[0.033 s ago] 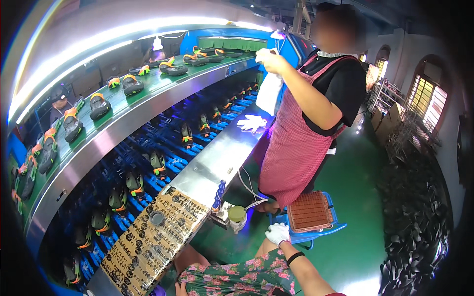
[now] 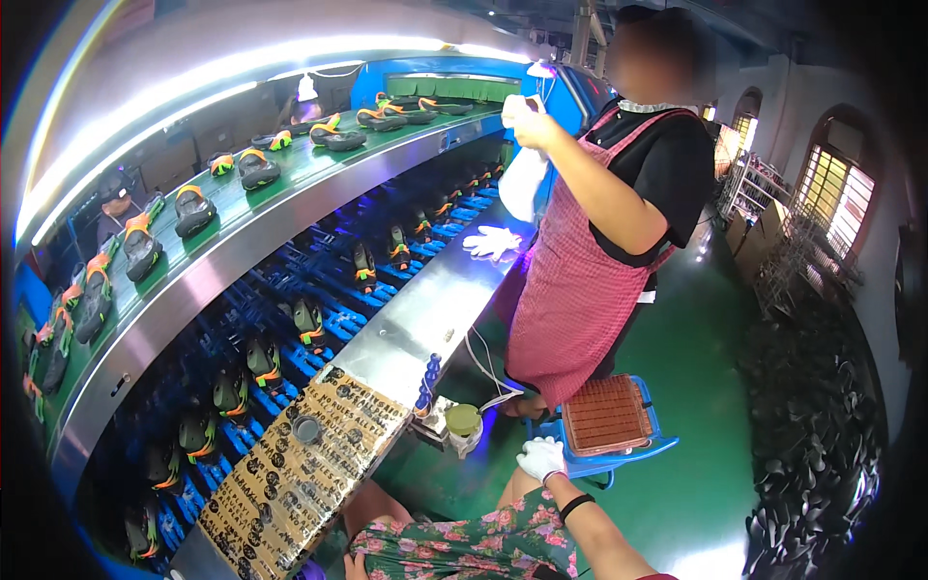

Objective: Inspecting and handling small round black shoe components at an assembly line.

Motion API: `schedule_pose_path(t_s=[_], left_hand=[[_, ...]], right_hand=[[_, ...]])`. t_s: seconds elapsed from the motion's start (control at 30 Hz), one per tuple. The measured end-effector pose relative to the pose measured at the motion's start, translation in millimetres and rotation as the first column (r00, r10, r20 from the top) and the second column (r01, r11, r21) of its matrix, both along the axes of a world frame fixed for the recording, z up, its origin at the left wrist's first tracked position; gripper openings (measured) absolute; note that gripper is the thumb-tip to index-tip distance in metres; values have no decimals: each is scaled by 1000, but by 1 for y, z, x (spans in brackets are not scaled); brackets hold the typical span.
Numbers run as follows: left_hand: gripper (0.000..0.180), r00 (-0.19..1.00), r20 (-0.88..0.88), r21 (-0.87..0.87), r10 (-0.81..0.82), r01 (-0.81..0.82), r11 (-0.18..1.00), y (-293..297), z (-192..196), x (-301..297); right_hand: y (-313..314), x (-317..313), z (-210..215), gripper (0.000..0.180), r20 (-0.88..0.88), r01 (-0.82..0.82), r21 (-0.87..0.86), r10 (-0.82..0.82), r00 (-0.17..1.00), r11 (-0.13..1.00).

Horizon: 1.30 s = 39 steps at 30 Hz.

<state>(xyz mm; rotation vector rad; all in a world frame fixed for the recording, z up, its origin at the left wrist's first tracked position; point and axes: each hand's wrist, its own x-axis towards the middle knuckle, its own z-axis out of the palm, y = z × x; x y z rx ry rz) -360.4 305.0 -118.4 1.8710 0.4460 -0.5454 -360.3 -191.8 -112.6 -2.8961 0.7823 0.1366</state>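
Observation:
My right hand (image 2: 541, 457) wears a white glove and a black wristband. It rests curled on my knee, on flowered trousers (image 2: 464, 546), and holds nothing I can see. Just beyond it stands a blue stool (image 2: 619, 454) with a brown ribbed pad. Only a sliver of my left hand (image 2: 355, 565) shows at the lower edge, too little to read. A person in a pink checked apron (image 2: 580, 280) stands at the steel bench (image 2: 416, 319) and holds up a white item (image 2: 527, 145) in both hands.
A curved green conveyor (image 2: 290, 174) carries black sandals with orange and green straps; blue racks (image 2: 319, 329) below hold more. On the bench lie a printed cardboard sheet (image 2: 290, 474), a green-lidded jar (image 2: 463, 420) and a white glove (image 2: 493, 242). Dark sandals are heaped at right (image 2: 812, 425).

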Motion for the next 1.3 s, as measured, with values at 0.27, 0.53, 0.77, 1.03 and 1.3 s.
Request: schedule_pose_path(t_s=[0.27,0.53,0.77,1.03,1.3], left_hand=[[71,1000,-15,-48,11,-11,999,-6,39,-13],[61,995,100,39,28,-32,999,15,-23,-14],[56,983,180,69,-43,31,997,17,-54,-9],[63,996,81,45,44,-48,998,6,-30,-14],[56,985,115,78,130,-140,987,20,-29,-18]], right_hand=[[22,20,7,35,-41,-113,-61,111,993,992],[1,-2,6,36,-30,-14,-40,13,999,999],[20,7,8,34,98,-95,-9,96,991,995],[5,-3,-2,30,71,-49,-72,54,996,996],[-4,-13,5,31,84,15,-1,-14,996,1000]])
